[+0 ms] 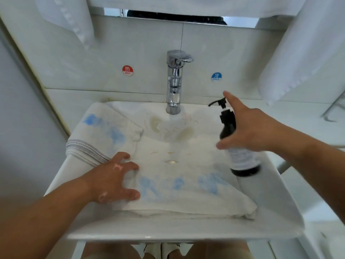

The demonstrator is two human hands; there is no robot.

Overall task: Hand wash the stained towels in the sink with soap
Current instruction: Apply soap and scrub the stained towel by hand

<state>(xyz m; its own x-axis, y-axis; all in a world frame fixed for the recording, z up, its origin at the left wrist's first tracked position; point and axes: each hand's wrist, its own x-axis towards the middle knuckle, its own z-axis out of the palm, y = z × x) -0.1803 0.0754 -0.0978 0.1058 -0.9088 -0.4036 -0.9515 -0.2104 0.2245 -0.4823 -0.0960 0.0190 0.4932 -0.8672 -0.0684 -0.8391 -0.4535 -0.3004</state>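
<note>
Your towels (183, 195) lie in the sink (168, 232). They are soft white terry cloth, smeared with pale blue blotches. One is folded into a thick pad across the near side of the basin. Another (104, 131) drapes over the left rim, showing a grey stitched band along its edge. Yellow-brown marks sit further in below the tap, but you cannot tell whether they are on cloth or on ceramic.

Your left hand (113, 182) rests on the near towel's left end, with fingers spread and bent and the tips pressing into the cloth. Your right hand (250, 128) grips a dark, round soap bottle (240, 157) with a pale label. It holds the bottle tilted above the right side of the basin, with your forefinger stretched up beside the black pump (220, 102). The bottle is slightly blurred.

The sink is a glossy white square with sloping walls. A shiny chrome tap (174, 81) stands at the back. To its left on the pale tiled wall is a red round sticker (127, 70) reading HOT. To its right is a blue one (216, 77) reading COLD. More white cloths hang at the upper left (72, 17) and upper right (302, 53).
</note>
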